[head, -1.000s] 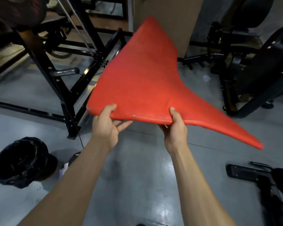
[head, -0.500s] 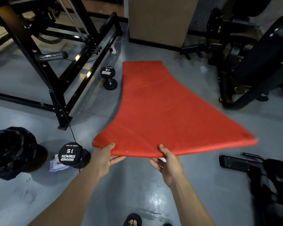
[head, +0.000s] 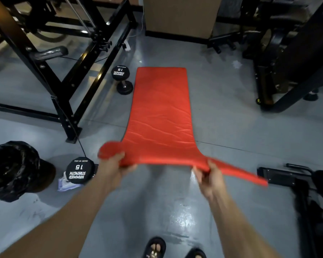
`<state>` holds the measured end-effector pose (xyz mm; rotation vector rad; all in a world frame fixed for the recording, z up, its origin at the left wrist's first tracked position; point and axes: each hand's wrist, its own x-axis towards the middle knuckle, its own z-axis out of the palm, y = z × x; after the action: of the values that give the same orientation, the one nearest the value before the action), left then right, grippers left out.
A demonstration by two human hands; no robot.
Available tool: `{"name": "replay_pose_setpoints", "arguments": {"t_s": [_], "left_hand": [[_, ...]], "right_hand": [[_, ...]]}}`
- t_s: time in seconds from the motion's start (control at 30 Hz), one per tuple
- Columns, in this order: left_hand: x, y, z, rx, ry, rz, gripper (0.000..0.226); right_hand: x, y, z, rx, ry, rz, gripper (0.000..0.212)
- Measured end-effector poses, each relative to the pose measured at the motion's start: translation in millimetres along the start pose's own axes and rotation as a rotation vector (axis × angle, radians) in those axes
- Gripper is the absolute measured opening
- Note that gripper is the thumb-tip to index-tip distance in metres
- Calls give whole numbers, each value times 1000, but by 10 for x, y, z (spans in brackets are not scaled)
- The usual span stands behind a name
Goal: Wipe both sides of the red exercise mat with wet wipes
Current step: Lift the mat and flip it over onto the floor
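We are holding the near edge of the mat (head: 160, 112) off the floor (head: 231, 127): our left hand (head: 116, 164) and right hand (head: 210, 175) are each pinching it, thumb on top, while its far end is lying flat beyond them.
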<state>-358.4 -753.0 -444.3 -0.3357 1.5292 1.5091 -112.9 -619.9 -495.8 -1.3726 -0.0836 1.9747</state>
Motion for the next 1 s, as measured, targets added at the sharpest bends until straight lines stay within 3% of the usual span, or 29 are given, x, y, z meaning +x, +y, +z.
{"name": "replay_pose_setpoints", "arguments": {"t_s": [0.13, 0.23, 0.37, 0.47, 0.57, 0.67, 0.8, 0.9, 1.0], "left_hand": [[-92, 1218, 855, -140, -218, 328, 19], [-232, 1543, 887, -82, -266, 465, 15], [11, 968, 462, 17, 27, 330, 33], [249, 812, 479, 0, 78, 281, 25], [480, 685, 522, -11, 95, 162, 20], [664, 534, 455, -69, 92, 87, 32], [737, 265, 547, -63, -26, -18, 45], [693, 28, 700, -49, 0, -83, 32], [686, 77, 828, -23, -12, -37, 18]], "right_hand": [[-454, -997, 1240, 151, -161, -307, 14], [-856, -1010, 1279, 138, -246, -438, 1], [-625, -234, 719, 125, -86, -211, 23], [-263, -231, 699, 85, -12, -176, 9], [69, -340, 748, 16, 9, -164, 2], [282, -237, 729, -13, 4, -128, 4], [289, 93, 570, 113, 0, -83, 9], [195, 301, 466, 154, 30, -29, 11], [199, 124, 592, 74, 8, -90, 13]]}}
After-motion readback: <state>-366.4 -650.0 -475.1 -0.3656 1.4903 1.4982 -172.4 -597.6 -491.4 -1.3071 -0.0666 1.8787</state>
